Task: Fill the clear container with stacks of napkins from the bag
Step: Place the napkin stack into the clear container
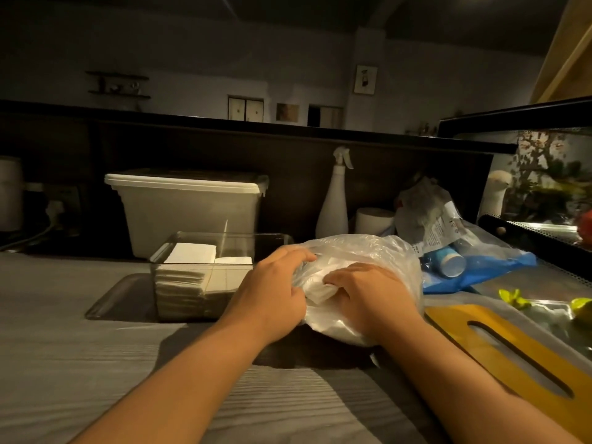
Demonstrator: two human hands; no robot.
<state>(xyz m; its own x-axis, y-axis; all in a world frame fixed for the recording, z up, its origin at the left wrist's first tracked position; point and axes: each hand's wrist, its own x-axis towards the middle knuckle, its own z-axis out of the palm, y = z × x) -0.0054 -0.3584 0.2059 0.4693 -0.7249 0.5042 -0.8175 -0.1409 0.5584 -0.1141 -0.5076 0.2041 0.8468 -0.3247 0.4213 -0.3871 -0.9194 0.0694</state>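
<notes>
HANDS: left hand pinching bag, right hand clutching napkins inside it | PLACE: bag lying just right of container | RISK: bag may be snagging napkins on exit, fanning them out short of container.

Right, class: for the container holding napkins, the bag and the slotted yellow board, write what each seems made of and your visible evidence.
Clear container: rigid, glossy plastic, possibly acrylic; the napkins show through its straight walls. Bag: thin, translucent plastic film, crinkled and shiny. Slotted board: probably wood or bamboo, matte yellow-brown; grain isn't clear.
</notes>
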